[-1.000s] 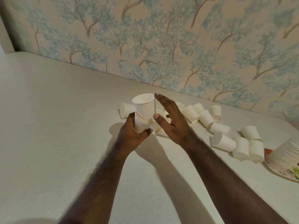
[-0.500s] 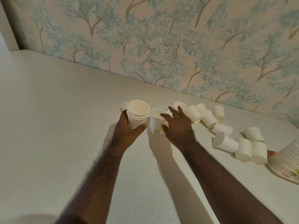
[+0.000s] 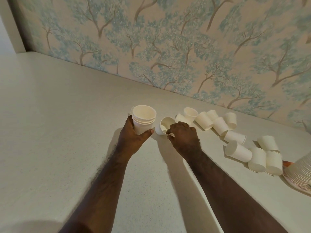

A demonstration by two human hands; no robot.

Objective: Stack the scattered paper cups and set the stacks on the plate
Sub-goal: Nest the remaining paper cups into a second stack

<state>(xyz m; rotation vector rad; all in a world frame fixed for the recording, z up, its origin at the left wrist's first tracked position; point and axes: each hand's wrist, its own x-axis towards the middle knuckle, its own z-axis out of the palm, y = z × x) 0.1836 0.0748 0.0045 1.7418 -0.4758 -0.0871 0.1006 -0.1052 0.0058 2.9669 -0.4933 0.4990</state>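
Your left hand (image 3: 133,137) grasps the upright stack of white paper cups (image 3: 143,121) | your right hand (image 3: 183,138) pinches a tilted white paper cup (image 3: 164,126) (mouth upward) | both near the pale counter's (image 3: 50,132) far edge

The right hand (image 3: 184,137) has curled onto a single cup (image 3: 164,126), apparently tipping it sideways.

I count one nested stack (image 3: 143,122) in my left hand (image 3: 133,140), with at least three rims showing. One tilted cup (image 3: 164,126) is pinched in my right hand (image 3: 184,140), and one more cup (image 3: 132,110) peeks out behind the stack. Eleven loose cups (image 3: 238,151) lie along the desk (image 3: 58,132). On the right sits one plate (image 3: 292,184) bearing one long stack (image 3: 303,170), too blurred to count.
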